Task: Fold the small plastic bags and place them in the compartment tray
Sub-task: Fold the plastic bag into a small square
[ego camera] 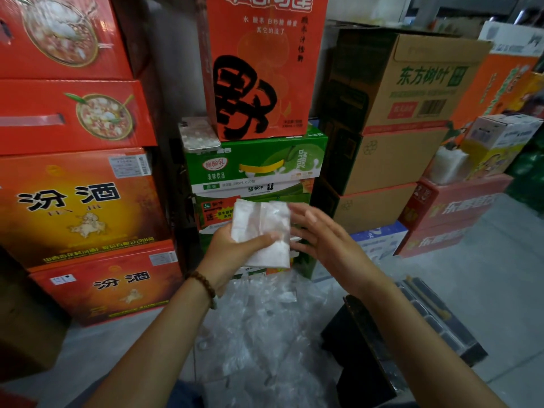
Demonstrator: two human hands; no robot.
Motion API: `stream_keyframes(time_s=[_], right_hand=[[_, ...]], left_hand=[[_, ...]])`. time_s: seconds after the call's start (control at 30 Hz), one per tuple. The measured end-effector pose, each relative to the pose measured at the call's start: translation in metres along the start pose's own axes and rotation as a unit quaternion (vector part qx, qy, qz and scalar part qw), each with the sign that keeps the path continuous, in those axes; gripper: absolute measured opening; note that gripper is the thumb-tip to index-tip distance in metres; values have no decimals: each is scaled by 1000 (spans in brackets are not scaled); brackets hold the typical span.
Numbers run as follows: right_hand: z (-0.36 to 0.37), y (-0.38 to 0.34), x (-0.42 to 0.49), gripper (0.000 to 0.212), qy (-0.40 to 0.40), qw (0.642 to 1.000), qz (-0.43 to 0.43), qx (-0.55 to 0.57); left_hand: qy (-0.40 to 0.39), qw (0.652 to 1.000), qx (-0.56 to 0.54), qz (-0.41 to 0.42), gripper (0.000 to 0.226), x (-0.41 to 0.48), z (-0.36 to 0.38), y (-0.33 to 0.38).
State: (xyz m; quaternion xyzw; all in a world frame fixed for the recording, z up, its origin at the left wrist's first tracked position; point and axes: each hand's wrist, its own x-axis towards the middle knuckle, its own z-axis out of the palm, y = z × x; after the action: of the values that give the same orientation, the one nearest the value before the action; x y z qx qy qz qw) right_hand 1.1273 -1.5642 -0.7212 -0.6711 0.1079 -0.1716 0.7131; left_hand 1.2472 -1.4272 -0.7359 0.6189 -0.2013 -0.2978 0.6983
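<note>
While my left hand [232, 251] pinches the folded plastic bags [262, 231] under its thumb, my right hand [321, 231] spreads flat at their three o'clock; the compartment tray [438, 318] lies at their four o'clock.

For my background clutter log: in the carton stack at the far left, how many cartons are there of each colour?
Red cardboard cartons: 3
Orange-yellow cardboard carton: 1
Total: 4

Bag [262, 228]: white, see-through, crinkly, folded, upright, held in left hand [232, 251]. Pile [265, 325] of clear bags on floor below. Tray [438, 319]: dark, boxy slots, on floor, right, partly hidden.
</note>
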Motion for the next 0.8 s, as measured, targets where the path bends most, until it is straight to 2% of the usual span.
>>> stream_keyframes(time_s=[0.07,0.13,0.27,0.33,0.4,0.47,0.53,0.63,0.7,0.77,0.8], right_hand=[[0,-1,-4,41,-34,998,-4,-55],[2,-1,-7,41,-49,995,-9,-88],[3,1,-8,37,-47,994,-19,-92],[-1,3,-6,33,-49,994,-26,-90],[-4,5,-5,40,-65,993,-33,-97],[-6,8,-5,47,-73,990,-37,-111],[-5,10,-4,46,-54,990,-41,-121],[-1,10,-5,31,23,991,-59,-114],[0,9,-4,19,77,989,-66,-107],[-2,9,-3,10,111,988,-58,-94],[-2,8,-3,8,123,987,-50,-85]], left_hand=[[1,1000,-2,-3,64,0,-2,1],[-6,1000,2,-5,63,-1,-3,2],[-20,1000,-3,-5,51,-2,-5,4],[-15,1000,-8,-2,38,-1,-6,6],[-10,1000,-11,0,26,2,-8,6],[-9,1000,-19,-1,27,3,-10,7],[-8,1000,-28,-8,32,4,-12,8],[-24,998,-57,-20,36,0,-9,15],[-56,994,-86,-30,49,-5,-8,21],[-88,995,-42,-15,60,-10,-7,25],[-96,995,-6,3,58,-13,-5,26]])
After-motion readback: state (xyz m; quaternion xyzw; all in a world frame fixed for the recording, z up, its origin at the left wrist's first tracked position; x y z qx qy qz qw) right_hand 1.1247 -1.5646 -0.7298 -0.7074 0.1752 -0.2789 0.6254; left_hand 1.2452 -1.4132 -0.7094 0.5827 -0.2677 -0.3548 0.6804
